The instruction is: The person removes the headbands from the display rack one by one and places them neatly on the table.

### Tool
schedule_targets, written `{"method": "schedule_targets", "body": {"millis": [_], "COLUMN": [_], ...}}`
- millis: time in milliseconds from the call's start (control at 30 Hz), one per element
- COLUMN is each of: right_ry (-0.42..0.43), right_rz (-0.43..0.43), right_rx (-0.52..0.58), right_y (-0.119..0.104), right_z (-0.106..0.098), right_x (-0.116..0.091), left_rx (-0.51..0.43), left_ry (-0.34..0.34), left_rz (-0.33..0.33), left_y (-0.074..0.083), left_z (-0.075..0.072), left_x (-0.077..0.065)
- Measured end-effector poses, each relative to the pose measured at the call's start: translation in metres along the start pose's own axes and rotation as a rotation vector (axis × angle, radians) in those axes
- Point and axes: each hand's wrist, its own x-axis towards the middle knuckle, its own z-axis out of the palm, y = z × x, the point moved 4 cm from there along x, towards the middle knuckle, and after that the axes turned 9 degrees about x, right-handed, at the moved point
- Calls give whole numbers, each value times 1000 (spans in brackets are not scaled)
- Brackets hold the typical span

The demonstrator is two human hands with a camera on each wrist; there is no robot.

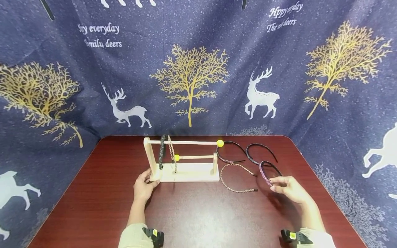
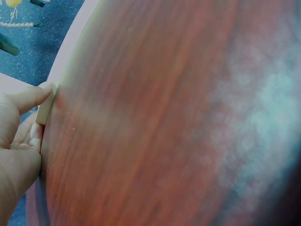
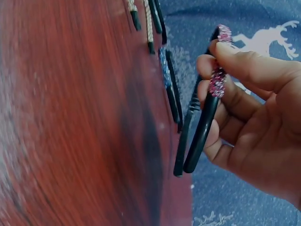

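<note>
While the fingers of our left hand [image 1: 144, 187] grip the left end of the wooden stand [image 1: 186, 177], our right hand [image 1: 289, 188] is right of it, fingers pinching a pink glittery headband [image 1: 263, 174] above the counter [image 1: 102, 193]! We've got a dark headband [image 1: 161, 151] and a braided one [image 1: 171, 151] hanging on the stand's upper rod [image 1: 195, 142], three more headbands [image 1: 230, 188] lying to its right.

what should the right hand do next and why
Probably carry the pink headband toward the yellow ball on the upper rod: the right hand pinches it clear of the stand, the left hand grips the stand, and two headbands hang on that rod.
</note>
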Motion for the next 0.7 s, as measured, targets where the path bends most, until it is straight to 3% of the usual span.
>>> {"method": "schedule_targets", "body": {"millis": [300,700], "right_ry": [-136,-177], "right_rz": [83,99], "right_rx": [-29,-86], "right_y": [14,27], "right_z": [-4,-10], "right_x": [-1,7], "left_rx": [7,8], "left_ry": [-5,4], "left_rz": [5,1], "left_y": [-2,-1], "left_z": [1,0], "left_x": [2,1]}}
